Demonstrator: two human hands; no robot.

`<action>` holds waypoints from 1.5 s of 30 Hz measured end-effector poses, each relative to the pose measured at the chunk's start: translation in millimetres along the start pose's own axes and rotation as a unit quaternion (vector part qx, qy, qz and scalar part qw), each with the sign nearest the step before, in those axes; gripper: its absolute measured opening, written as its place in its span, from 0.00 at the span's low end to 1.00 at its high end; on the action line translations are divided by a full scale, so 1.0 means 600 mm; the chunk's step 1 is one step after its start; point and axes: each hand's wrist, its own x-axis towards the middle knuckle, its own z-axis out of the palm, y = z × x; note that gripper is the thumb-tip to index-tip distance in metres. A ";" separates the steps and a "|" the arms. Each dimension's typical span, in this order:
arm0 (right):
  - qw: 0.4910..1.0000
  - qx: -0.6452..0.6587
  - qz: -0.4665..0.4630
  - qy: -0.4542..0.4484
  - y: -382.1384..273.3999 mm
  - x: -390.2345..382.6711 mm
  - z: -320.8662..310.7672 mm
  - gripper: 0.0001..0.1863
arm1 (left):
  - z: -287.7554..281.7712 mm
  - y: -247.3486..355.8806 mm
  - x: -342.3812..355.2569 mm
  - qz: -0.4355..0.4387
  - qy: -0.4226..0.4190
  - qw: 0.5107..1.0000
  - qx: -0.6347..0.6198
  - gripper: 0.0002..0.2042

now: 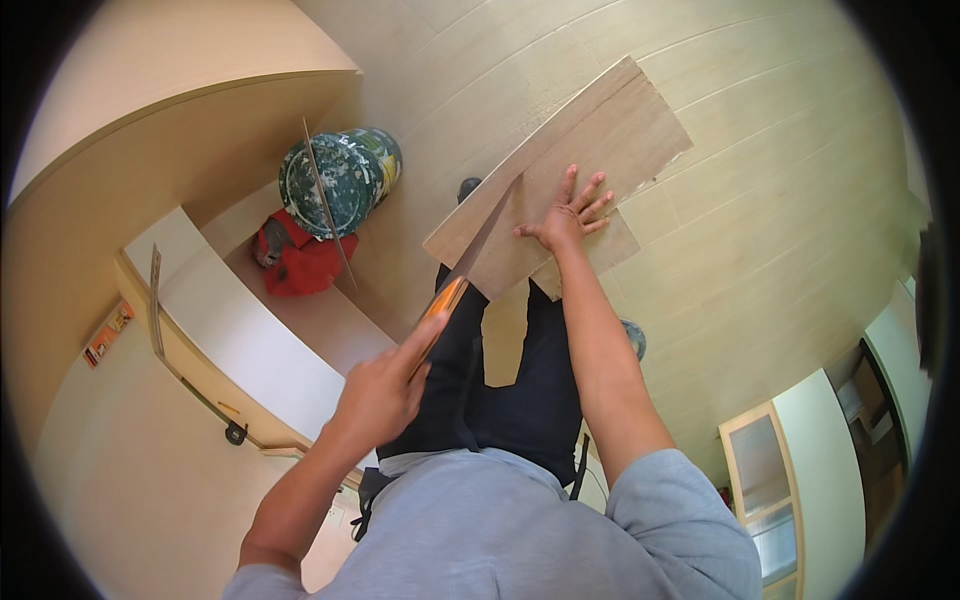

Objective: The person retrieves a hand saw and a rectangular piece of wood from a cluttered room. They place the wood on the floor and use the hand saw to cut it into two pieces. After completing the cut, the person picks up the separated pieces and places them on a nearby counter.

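Observation:
My left hand (385, 392) is wrapped round the orange-and-dark handle of a hand saw (487, 232). The saw's long grey blade slants up and to the right across a light wood-look board (600, 130), its tip lying near the board's middle. How deep the blade sits in the board cannot be made out. Flat on the board, to the right of the blade, rests my right hand (566, 222) with its fingers spread. A smaller piece of similar board (615, 240) shows from under the larger one. My legs in dark trousers are partly beneath the board.
At left stands a paint-spattered bucket (335, 180) with a thin metal strip (322, 190) across it. A red cloth item (305, 265) lies beside it. A white-topped cabinet panel (235, 310) carries a metal square (155, 300); a dark tape measure (236, 433) is near. A glass-doored cabinet (762, 470) stands lower right.

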 end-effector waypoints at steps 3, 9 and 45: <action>1.000 0.000 0.002 0.023 0.004 0.002 0.009 0.95 | 0.034 -0.020 0.124 0.015 0.009 1.000 0.016 0.37; 1.000 0.027 -0.007 0.004 -0.002 -0.012 0.003 0.95 | 0.042 -0.014 0.160 0.019 -0.003 1.000 0.009 0.39; 0.998 0.014 -0.009 0.063 -0.001 -0.009 -0.003 0.91 | 0.107 -0.097 0.192 0.017 0.004 0.997 -0.080 0.40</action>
